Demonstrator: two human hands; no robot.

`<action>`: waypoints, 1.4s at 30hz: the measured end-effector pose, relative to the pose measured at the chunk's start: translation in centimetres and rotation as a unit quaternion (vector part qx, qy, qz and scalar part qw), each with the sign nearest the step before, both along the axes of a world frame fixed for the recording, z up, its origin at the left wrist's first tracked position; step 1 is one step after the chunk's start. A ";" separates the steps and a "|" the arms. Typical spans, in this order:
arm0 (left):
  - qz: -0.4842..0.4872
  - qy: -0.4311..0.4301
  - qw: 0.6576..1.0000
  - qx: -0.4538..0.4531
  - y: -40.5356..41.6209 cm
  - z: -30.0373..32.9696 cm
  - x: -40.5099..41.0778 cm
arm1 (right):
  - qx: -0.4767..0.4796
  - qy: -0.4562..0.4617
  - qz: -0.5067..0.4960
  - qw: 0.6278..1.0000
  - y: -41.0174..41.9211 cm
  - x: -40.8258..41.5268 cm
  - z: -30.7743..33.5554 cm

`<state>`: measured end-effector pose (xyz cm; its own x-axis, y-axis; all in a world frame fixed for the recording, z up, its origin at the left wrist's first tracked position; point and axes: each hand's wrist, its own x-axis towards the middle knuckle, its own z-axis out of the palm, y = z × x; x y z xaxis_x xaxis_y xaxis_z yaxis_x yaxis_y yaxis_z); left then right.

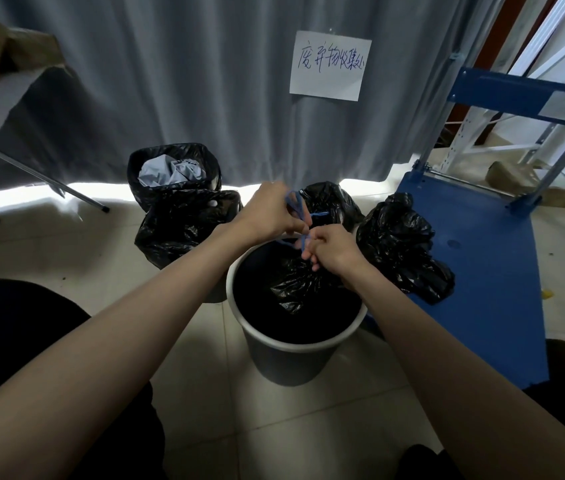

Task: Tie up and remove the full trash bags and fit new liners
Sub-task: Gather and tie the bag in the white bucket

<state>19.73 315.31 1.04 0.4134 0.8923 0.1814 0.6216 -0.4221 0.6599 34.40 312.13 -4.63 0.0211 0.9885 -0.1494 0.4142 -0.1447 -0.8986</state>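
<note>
A black trash bag (300, 282) sits inside a round grey bin (284, 355) on the tiled floor, its neck gathered up above the rim. Blue drawstrings (303, 216) rise from the neck. The left hand (270, 211) pinches one loop with curled fingers; the right hand (331, 249) grips the other strand just below, fingers curled round it. Whether a knot exists is hidden between the hands. Behind, a tied bag (185, 225) leans beside a lined bin holding crumpled paper (170, 171). Another bag (331, 202) is partly hidden by the hands, and a further one (402, 247) rests on the blue cart (482, 271). A handwritten sign (329, 65) hangs on the curtain (170, 81).
</note>
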 end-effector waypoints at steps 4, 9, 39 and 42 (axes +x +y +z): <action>-0.017 0.025 0.999 0.039 0.0 0.0 0.1 | -0.002 -0.032 0.057 0.998 0.1 0.1 -0.1; -0.013 0.059 0.998 0.015 0.8 -0.8 -0.3 | 0.001 0.072 0.057 0.996 -0.5 0.5 0.2; 0.106 0.184 0.976 0.039 0.8 0.5 -1.0 | -0.077 0.322 -0.092 0.939 -0.7 1.8 1.3; -0.013 0.127 0.992 0.021 0.2 0.4 0.6 | -0.080 0.307 -0.080 0.945 -0.7 1.6 1.3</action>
